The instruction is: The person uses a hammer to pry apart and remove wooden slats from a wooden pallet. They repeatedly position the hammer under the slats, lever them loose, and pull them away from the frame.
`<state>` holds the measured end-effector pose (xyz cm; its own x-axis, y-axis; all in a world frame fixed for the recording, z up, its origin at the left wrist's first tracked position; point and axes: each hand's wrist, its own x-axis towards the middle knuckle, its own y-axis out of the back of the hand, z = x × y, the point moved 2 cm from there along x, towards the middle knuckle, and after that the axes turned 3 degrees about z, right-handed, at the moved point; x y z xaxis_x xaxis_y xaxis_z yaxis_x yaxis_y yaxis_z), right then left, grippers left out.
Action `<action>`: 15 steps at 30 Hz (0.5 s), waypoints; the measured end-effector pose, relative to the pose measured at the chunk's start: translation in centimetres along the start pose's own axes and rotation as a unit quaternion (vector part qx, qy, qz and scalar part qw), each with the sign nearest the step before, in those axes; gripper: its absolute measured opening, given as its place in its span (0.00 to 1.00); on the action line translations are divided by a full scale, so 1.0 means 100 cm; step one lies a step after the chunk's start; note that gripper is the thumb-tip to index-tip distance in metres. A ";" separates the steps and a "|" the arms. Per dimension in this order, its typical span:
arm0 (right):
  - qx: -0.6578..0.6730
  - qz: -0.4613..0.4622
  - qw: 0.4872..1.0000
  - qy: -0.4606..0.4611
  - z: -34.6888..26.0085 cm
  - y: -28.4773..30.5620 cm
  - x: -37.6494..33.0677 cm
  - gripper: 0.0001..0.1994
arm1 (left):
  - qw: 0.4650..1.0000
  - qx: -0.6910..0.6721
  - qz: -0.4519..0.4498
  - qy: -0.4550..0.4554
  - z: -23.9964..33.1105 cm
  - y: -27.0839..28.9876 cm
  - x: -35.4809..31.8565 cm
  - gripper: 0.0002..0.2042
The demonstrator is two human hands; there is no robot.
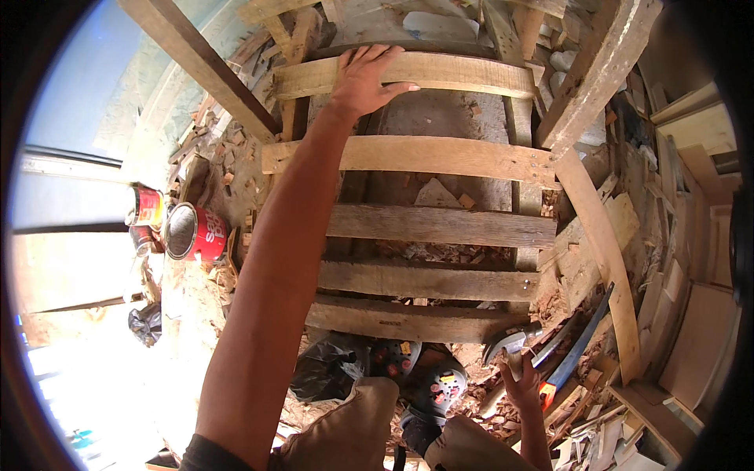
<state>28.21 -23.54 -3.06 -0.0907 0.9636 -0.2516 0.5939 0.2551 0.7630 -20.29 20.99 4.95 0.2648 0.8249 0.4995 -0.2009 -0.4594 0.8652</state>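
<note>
Left hand [364, 85], fingers [386, 56] spread, on far slat [471, 74]; right hand [524, 388] gripping hammer [512, 344] near blue saw [581, 347].

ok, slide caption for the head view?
Left hand resting on a pale slat of a wooden frame, right hand gripping a claw hammer.

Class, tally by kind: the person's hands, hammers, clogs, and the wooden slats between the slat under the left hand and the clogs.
Hands, left hand and right hand: 2
Hammer: 1
Clogs: 2
Slats: 4
Total: 9

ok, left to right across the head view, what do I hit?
Crumpled black plastic bag → round red can → bare left hand → steel-headed claw hammer in the right hand → blue-bladed, orange-handled handsaw → flat tan wooden panel.
</note>
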 end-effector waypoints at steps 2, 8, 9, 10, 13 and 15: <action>0.037 0.002 0.999 -0.037 -0.006 0.003 0.000 0.20 | 1.000 0.007 -0.010 0.014 -0.001 0.001 -0.002 0.40; 0.054 -0.009 0.998 -0.038 -0.011 0.007 0.004 0.20 | 1.000 0.002 -0.014 0.022 0.002 0.002 -0.002 0.39; 0.061 0.008 0.998 -0.032 -0.012 0.007 0.005 0.20 | 1.000 0.004 -0.011 0.022 0.005 0.002 -0.001 0.39; 0.038 -0.001 0.999 -0.030 -0.007 0.008 0.001 0.20 | 1.000 0.006 -0.008 0.022 0.009 0.001 -0.001 0.39; 0.048 0.005 0.998 -0.039 -0.012 0.011 0.004 0.19 | 1.000 0.002 -0.002 0.009 0.004 0.001 -0.003 0.39; 0.045 -0.001 0.998 -0.051 -0.016 0.011 0.007 0.19 | 1.000 0.005 -0.003 0.006 0.003 0.001 -0.002 0.39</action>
<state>27.52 -22.48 -1.38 -0.0139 0.9488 -0.3157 0.6640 0.2448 0.7065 -20.05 20.70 4.92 0.2537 0.8317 0.4938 -0.1892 -0.4579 0.8686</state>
